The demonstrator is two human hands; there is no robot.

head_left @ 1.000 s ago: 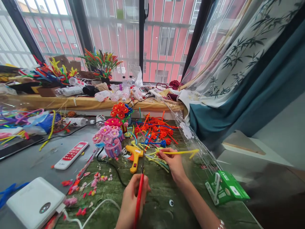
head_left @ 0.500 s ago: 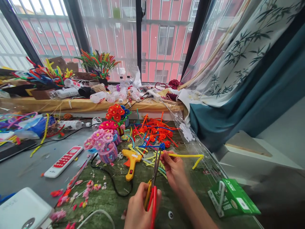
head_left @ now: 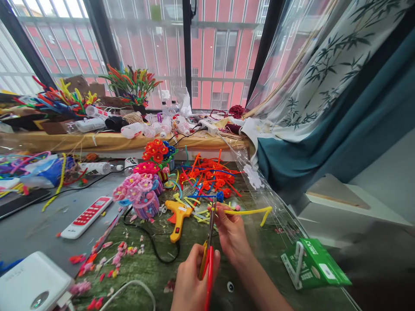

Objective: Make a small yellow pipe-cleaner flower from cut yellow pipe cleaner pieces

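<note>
My left hand (head_left: 193, 278) is wrapped round the handles of scissors (head_left: 211, 229) with red and yellow grips, their blades pointing away from me. Between finger and thumb, my right hand (head_left: 231, 231) pinches a yellow pipe cleaner (head_left: 248, 211), whose long end sticks out to the right and bends down at the tip. The blades meet the short left end of this pipe cleaner, close to my right fingertips. Just beyond the blade tips is a blue pipe-cleaner flower (head_left: 219, 196). Yellow cut pieces (head_left: 202, 216) lie beneath and behind the blades.
A yellow glue gun (head_left: 177, 218) lies left of the scissors, its black cord curling forward. Pink pipe-cleaner flowers (head_left: 136, 188) stand behind it, near an orange pile (head_left: 210, 172). A green box (head_left: 316, 263) sits at right; a remote (head_left: 87, 217) and white power bank (head_left: 34, 283) at left.
The scissor blades have come closer together on the yellow pipe cleaner's left end. My right hand has shifted slightly left, towards the blades.
</note>
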